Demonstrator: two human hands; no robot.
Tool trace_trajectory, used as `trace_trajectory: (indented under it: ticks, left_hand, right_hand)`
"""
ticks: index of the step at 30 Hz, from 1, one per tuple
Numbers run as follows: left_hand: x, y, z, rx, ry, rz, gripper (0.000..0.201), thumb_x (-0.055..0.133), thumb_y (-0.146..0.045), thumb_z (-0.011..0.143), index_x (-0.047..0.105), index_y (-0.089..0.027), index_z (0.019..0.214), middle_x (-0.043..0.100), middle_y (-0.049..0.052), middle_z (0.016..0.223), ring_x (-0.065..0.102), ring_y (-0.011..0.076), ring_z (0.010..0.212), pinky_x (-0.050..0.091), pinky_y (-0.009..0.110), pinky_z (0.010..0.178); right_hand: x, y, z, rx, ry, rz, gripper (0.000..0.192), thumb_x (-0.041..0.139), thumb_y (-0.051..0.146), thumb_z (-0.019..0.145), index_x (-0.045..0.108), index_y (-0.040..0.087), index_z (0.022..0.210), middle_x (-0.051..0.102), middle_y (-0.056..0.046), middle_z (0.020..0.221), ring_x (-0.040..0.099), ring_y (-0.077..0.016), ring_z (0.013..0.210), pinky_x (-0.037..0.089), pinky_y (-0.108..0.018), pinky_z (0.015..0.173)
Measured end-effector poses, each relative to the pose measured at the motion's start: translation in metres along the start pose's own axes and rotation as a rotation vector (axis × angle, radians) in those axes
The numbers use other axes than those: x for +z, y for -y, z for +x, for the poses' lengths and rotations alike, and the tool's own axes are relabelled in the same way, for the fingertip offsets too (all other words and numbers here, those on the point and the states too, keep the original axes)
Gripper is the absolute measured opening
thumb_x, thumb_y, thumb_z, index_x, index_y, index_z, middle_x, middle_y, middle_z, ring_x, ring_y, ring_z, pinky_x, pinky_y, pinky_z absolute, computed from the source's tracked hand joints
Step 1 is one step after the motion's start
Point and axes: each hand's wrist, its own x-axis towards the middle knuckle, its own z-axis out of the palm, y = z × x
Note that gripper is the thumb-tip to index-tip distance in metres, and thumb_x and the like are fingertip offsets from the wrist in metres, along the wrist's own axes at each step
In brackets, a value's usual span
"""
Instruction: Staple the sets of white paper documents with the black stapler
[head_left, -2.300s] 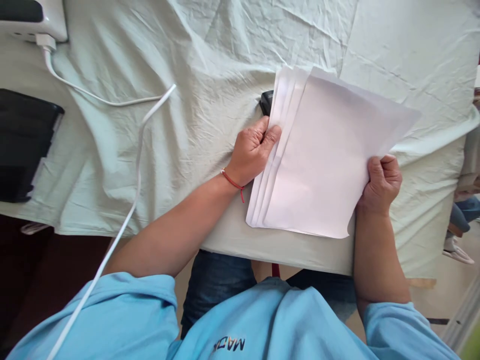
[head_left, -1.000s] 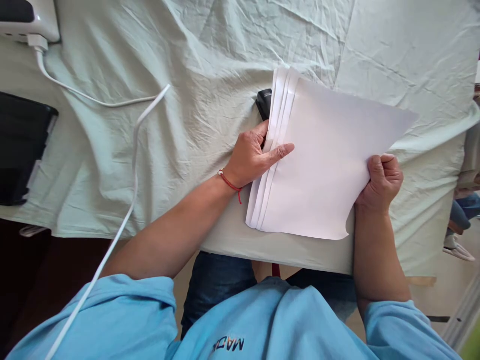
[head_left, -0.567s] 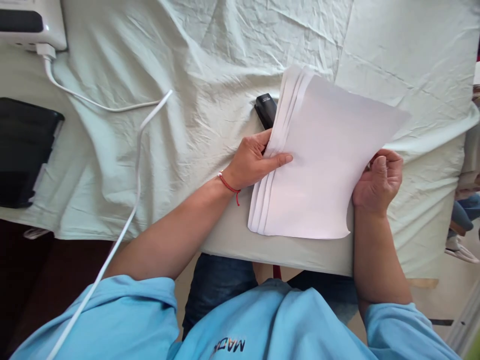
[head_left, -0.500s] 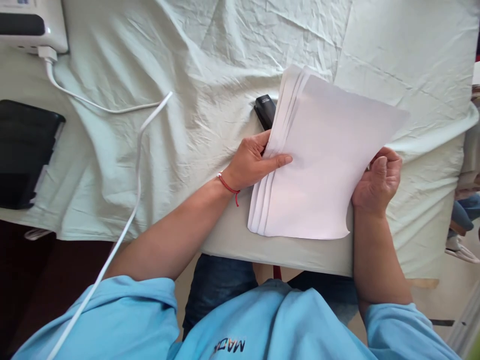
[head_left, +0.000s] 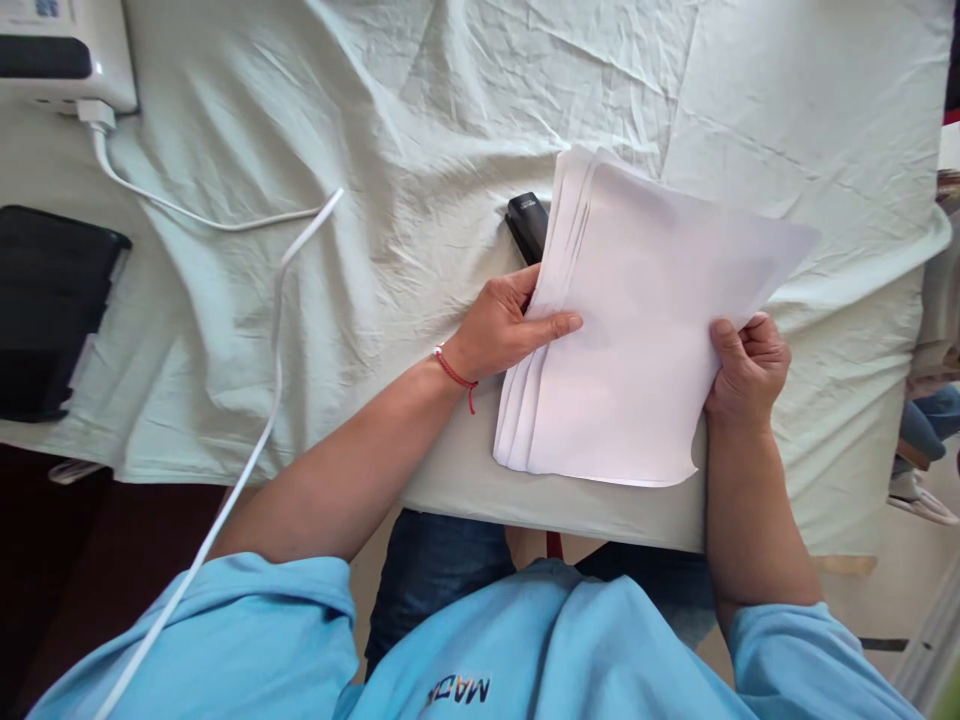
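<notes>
Both of my hands hold a stack of white paper sheets (head_left: 645, 320) over the near edge of a table covered with pale green cloth (head_left: 420, 120). My left hand (head_left: 510, 325) grips the stack's left edge, thumb on top, where the sheets are fanned slightly. My right hand (head_left: 746, 370) clasps the right edge, fingers curled around it. A black stapler (head_left: 527, 226) lies on the cloth just past my left hand, partly hidden under the paper.
A white device (head_left: 67, 50) with a white cable (head_left: 187, 210) sits at the far left corner. A black case (head_left: 49, 310) lies at the left edge. A white strap (head_left: 247, 440) runs down toward my chest. Another person's legs (head_left: 922, 430) show at the far right.
The fanned left edges of the sheets have drawn closer together. My left thumb moved onto the top sheet, and my right hand loosened briefly, then gripped the right edge again.
</notes>
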Motion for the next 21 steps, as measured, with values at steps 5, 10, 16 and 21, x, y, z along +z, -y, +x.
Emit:
trace_trajectory:
  ticks: [5, 10, 16, 21]
  left_hand:
    - [-0.0024, -0.0005, -0.0014, -0.012, -0.09, 0.033, 0.051, 0.088, -0.069, 0.087, 0.082, -0.024, 0.11, 0.082, 0.004, 0.096, 0.081, 0.0399, 0.12, 0.07, 0.057, 0.105]
    - [-0.0034, -0.0018, -0.0019, -0.035, -0.079, 0.048, 0.047, 0.09, -0.068, 0.085, 0.083, -0.024, 0.1, 0.081, 0.003, 0.089, 0.083, 0.0363, 0.104, 0.072, 0.053, 0.098]
    - [-0.0044, -0.0074, -0.0019, 0.027, -0.053, 0.163, 0.04, 0.096, -0.058, 0.082, 0.082, -0.022, 0.094, 0.082, 0.003, 0.09, 0.082, 0.034, 0.1, 0.071, 0.052, 0.099]
    - [-0.0053, -0.007, -0.0023, 0.038, -0.027, 0.203, 0.038, 0.093, -0.055, 0.086, 0.081, -0.021, 0.096, 0.083, 0.005, 0.094, 0.082, 0.0319, 0.095, 0.072, 0.051, 0.094]
  right_hand:
    - [0.0, 0.0007, 0.0012, -0.017, -0.039, -0.065, 0.05, 0.105, 0.053, 0.066, 0.07, 0.019, 0.078, 0.058, 0.005, 0.068, 0.048, -0.0112, 0.068, 0.044, -0.025, 0.065]
    - [-0.0012, 0.0004, 0.0034, -0.047, -0.089, -0.085, 0.043, 0.101, 0.05, 0.07, 0.071, 0.019, 0.079, 0.066, 0.003, 0.076, 0.052, -0.0119, 0.075, 0.047, -0.025, 0.072]
    - [-0.0044, 0.0002, 0.0052, -0.041, -0.082, -0.094, 0.045, 0.101, 0.05, 0.071, 0.069, 0.019, 0.08, 0.065, 0.004, 0.076, 0.051, -0.0106, 0.073, 0.046, -0.024, 0.073]
    - [-0.0046, 0.0004, 0.0057, -0.038, -0.036, -0.085, 0.043, 0.099, 0.047, 0.073, 0.068, 0.019, 0.081, 0.064, 0.004, 0.076, 0.05, -0.0105, 0.074, 0.045, -0.024, 0.073]
